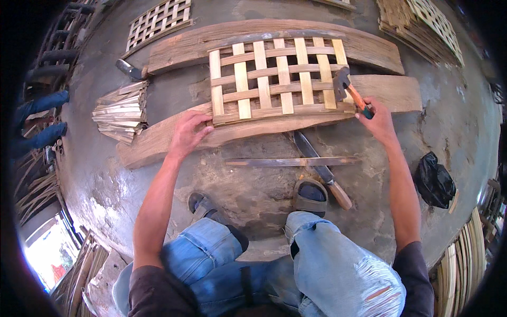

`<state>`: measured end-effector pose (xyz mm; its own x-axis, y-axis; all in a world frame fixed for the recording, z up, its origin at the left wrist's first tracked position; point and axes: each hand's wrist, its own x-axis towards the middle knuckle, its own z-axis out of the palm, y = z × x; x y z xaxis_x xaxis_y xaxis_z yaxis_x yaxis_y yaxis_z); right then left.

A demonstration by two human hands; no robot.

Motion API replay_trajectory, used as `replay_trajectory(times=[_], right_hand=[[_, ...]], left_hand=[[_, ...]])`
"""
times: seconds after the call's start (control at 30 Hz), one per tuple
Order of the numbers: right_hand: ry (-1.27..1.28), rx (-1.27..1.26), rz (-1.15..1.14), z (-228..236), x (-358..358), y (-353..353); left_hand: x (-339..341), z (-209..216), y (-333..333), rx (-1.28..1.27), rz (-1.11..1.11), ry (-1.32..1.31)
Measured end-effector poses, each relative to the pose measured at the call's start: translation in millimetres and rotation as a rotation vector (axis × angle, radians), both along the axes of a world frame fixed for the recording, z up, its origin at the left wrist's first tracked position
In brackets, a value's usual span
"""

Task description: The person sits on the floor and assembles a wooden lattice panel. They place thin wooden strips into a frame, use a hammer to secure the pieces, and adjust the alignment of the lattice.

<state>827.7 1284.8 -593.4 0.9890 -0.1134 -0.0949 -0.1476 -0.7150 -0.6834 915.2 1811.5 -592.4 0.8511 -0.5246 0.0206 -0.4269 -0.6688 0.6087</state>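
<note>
A woven lattice panel of pale wooden slats lies across two thick wooden planks on the ground. My left hand is at the panel's near left corner, fingertips against its edge, with thumb and fingers apart. In my right hand is a hammer with a dark head and an orange handle ending in dark green. Its head is over the panel's right edge, near the near right corner. Whether it touches the slats I cannot tell.
Closer to my feet, a large knife with a wooden handle lies under a thin wooden strip. Slats are heaped at left, beside a metal-headed tool. A black plastic bag is at right. Lattice panels are stacked at far right.
</note>
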Motion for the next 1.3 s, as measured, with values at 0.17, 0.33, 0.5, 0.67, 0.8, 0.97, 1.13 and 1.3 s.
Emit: replay_trajectory(times=[0.17,0.33,0.5,0.67,0.8,0.97,1.13,1.3], right_hand=[[0.064,-0.012,0.004,7.1,2.2,3.2],[0.088,0.008,0.007,2.1,2.4,-2.7],[0.073,0.013,0.001,1.2,1.8,-3.8],[0.044,0.002,0.017,0.9,2.8,-1.3],[0.06,-0.005,0.015,3.0,3.1,-1.9],[0.074,0.012,-0.001,5.1,2.9,-1.0],[0.086,-0.002,-0.009,9.7,3.3,2.7],[0.101,-0.002,-0.001,10.2,3.6,1.6]], left_hand=[[0.1,5.2,-1.4,0.032,-0.015,-0.03],[0.2,5.6,-2.5,0.025,0.022,0.035],[0.7,4.9,-3.8,0.043,0.022,0.047],[1.2,-0.1,0.0,0.027,0.028,0.031],[1.3,2.8,-1.3,0.039,0.017,0.027],[1.8,4.8,-2.8,0.026,0.009,0.051],[1.4,6.1,-3.3,0.018,0.02,0.04],[0.8,8.4,-5.7,0.026,0.024,0.046]])
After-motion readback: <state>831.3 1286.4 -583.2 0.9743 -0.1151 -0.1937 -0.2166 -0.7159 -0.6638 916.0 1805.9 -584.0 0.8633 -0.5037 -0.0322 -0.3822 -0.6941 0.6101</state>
